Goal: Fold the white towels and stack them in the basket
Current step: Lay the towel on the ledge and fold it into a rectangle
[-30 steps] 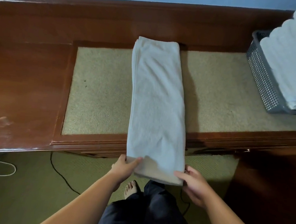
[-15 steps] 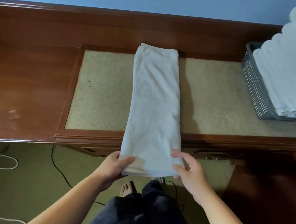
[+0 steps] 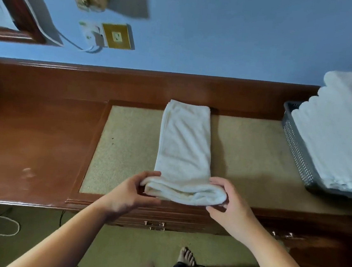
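Fingers [image 3: 145, 174] of the left hand [image 3: 126, 195] curl over the near left corner of the white towel [image 3: 184, 147]; fingers of the right hand [image 3: 231, 205] grasp the near right corner, thumb beneath. Both hands hold the towel's near end turned up into a thick roll just inside the front edge of the desk [image 3: 30, 141]. Beyond the roll, the towel lies as a long folded strip on the tan inset panel [image 3: 254, 158], its far end at the panel's back border. Behind the red-brown desk is a blue wall [image 3: 222, 41] bearing a brass outlet plate [image 3: 117, 36]. At the right, a grey perforated basket [image 3: 296, 151] holds a tall stack of folded towels [image 3: 338, 136]. Bare panel lies on either side of the strip. Olive carpet [image 3: 127, 251] covers the floor below.
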